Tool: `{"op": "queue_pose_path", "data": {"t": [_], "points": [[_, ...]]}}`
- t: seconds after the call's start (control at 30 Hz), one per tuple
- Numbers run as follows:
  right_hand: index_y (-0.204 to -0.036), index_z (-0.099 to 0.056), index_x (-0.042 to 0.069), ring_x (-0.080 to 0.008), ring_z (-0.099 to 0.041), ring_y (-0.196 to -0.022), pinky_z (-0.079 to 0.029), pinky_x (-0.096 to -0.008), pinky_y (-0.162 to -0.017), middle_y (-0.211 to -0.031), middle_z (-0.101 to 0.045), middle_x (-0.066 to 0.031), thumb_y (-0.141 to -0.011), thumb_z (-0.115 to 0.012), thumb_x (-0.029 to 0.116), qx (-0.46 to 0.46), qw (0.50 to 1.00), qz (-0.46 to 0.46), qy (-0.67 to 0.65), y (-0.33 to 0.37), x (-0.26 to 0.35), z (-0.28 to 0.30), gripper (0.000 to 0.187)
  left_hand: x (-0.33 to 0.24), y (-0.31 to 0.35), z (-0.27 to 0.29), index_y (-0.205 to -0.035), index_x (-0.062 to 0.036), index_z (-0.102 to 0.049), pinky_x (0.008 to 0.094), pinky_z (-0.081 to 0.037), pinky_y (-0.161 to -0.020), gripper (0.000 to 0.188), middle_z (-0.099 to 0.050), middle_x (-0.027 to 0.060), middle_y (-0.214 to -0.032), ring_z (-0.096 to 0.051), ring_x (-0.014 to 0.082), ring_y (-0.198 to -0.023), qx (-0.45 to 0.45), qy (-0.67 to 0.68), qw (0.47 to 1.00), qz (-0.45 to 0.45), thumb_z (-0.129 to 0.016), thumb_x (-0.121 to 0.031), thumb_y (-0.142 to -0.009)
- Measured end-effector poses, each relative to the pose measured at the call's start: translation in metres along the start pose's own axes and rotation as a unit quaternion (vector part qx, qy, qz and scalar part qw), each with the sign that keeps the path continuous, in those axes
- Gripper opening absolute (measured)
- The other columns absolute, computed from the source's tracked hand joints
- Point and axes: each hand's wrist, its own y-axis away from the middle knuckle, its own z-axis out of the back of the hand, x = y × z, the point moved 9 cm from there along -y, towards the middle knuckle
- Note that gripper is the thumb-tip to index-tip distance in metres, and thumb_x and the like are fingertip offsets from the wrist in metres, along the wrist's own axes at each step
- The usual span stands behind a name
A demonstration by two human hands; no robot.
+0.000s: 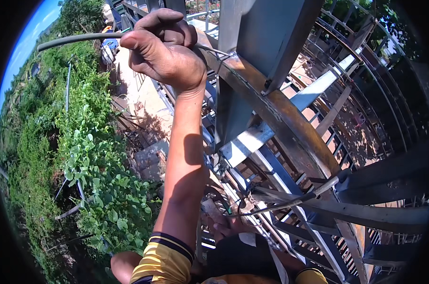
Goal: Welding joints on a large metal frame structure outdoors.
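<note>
My left hand (164, 52) is raised at the upper left, palm toward me and fingers curled. It is closed around a thin grey-green rod (82, 39). The rod's thicker-looking end sticks out to the left, past the thumb. On the right its thin end reaches the rusty curved steel beam (285, 118), by the foot of a grey upright; whether it touches is unclear. Low in the middle, in shade, a skin-coloured shape (226, 227) may be my right hand; no fingers can be made out. Near it begins a dark, cable-like length (280, 206) with a thicker pale end.
Grey steel uprights (271, 38) stand on the curved beam. Pale cross beams (245, 146) and ladder-like bars (290, 180) lie below, with ground visible far down. Curved dark bars (366, 213) cross on the right. Leafy vines (93, 156) fill the left.
</note>
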Motion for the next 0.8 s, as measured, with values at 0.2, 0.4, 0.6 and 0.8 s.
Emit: {"op": "queue_pose_path", "data": {"t": [0.2,0.4,0.6,0.8], "points": [[-0.124,-0.053,0.007,-0.0316,-0.044,-0.119,-0.024,-0.0426,-0.106,-0.123,-0.053,-0.0161,-0.079,-0.063,0.029,-0.008,0.995,0.059,0.085,0.003,0.009,-0.004,0.051,-0.013,-0.016,0.000,-0.069,-0.0014,-0.055,0.0209,-0.020,-0.036,0.069,-0.030,-0.0036,-0.045,-0.024,0.0063,-0.036,-0.023,0.067,0.997,-0.007,-0.033,-0.063,-0.090],[-0.120,-0.055,0.003,-0.0285,-0.045,-0.119,-0.024,-0.0407,-0.106,-0.124,-0.053,-0.0170,-0.080,-0.063,0.026,-0.020,0.994,0.097,-0.054,-0.012,-0.029,-0.003,0.047,-0.011,-0.018,0.003,-0.073,0.0015,-0.056,0.0199,-0.024,-0.036,0.072,-0.032,-0.0043,-0.046,-0.027,0.0072,-0.037,0.006,0.179,0.984,0.022,-0.032,-0.065,-0.089],[-0.119,-0.053,-0.004,-0.0242,-0.053,-0.110,-0.036,-0.0363,-0.099,-0.114,-0.060,-0.0152,-0.080,-0.063,0.021,0.078,0.989,0.018,-0.128,-0.006,-0.013,-0.018,0.047,0.023,0.004,0.033,-0.089,0.0050,-0.058,0.0225,-0.028,-0.039,0.073,-0.032,-0.0034,-0.046,-0.034,0.0078,-0.039,-0.024,-0.025,0.999,0.039,-0.030,-0.062,-0.091],[-0.131,-0.041,0.001,-0.0323,-0.050,-0.112,-0.039,-0.0422,-0.096,-0.122,-0.051,-0.0198,-0.077,-0.062,0.028,-0.016,0.907,0.413,0.077,-0.014,0.009,0.004,0.064,0.013,0.022,0.052,-0.122,0.0071,-0.047,0.0251,-0.039,-0.043,0.066,-0.042,-0.0001,-0.047,-0.052,0.0115,-0.049,0.117,-0.039,0.976,0.180,-0.028,-0.051,-0.096]]}}
